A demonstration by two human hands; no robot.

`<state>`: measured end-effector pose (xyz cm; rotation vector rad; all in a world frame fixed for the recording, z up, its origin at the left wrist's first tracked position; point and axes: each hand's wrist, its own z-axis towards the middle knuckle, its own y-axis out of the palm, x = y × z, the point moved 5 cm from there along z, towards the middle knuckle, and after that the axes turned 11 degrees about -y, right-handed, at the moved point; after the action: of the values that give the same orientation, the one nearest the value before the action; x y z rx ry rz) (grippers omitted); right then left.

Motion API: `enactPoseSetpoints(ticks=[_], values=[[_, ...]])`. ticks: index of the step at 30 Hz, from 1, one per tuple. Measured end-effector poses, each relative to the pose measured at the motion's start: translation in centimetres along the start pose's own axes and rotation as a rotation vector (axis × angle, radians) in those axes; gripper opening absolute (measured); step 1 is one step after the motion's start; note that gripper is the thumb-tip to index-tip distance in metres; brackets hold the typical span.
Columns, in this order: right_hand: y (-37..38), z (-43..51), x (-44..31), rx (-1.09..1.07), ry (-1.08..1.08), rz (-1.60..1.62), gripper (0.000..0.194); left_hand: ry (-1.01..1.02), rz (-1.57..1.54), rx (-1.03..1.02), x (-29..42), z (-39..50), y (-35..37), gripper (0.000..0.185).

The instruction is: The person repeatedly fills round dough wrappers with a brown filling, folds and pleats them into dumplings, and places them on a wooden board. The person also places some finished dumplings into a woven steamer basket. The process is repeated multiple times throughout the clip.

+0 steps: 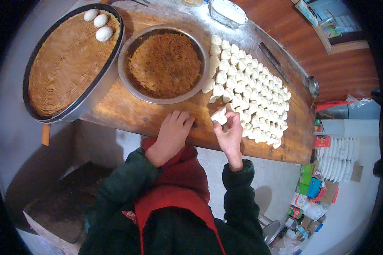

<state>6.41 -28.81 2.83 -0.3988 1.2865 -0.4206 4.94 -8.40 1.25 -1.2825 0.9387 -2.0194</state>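
Note:
Between the thumb and fingers of my right hand (pixel 230 130) is a small piece of white dough (pixel 219 116), just above the wooden table (pixel 134 119). My left hand (pixel 172 132) rests on the table's front edge, palm down, and I see nothing in it; its underside is hidden. Many similar dough pieces (pixel 252 86) stand in close rows to the right. A steel bowl (pixel 123 68) ahead of my left hand holds a crumbly brown filling (pixel 166 65). Three round filled-looking dough balls (pixel 100 20) sit at the far end of a round woven steamer mat (pixel 70 63).
The mat lies in a dark-rimmed metal steamer (pixel 110 87) at the left. At the back stands a container of white flour (pixel 228 14), with flour dusted around it. A dark flat strip (pixel 274 62) lies behind the dough. Boxes and bags (pixel 309 197) are piled on the floor at right.

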Motion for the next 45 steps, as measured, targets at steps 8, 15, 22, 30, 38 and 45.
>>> enactPoseSetpoints(ticks=[8,15,22,30,38,45], values=[[3.1,-2.8,0.3,0.043,0.292,1.026,0.037,-0.271,-0.543,-0.018,-1.7,1.2,-0.2,0.025],[7.6,-5.2,-0.8,0.08,0.383,0.891,0.033,-0.402,-0.756,0.05,0.0,-0.3,-1.4,0.019],[4.1,-2.4,0.8,0.056,0.32,0.238,0.018,-0.325,-0.741,0.038,0.6,-1.6,-1.7,0.022],[3.3,6.0,0.6,-0.043,-0.282,-0.75,0.02,-0.31,-0.797,-0.032,0.2,-4.1,-2.7,0.018],[3.0,5.3,1.5,-0.154,-0.25,-0.683,0.019,-0.299,-0.858,-0.08,0.9,-4.7,-2.4,0.015],[3.3,-0.2,-2.8,-0.354,-0.509,-0.494,0.038,-0.353,-0.805,-0.074,-1.2,-6.1,-3.5,0.014]])
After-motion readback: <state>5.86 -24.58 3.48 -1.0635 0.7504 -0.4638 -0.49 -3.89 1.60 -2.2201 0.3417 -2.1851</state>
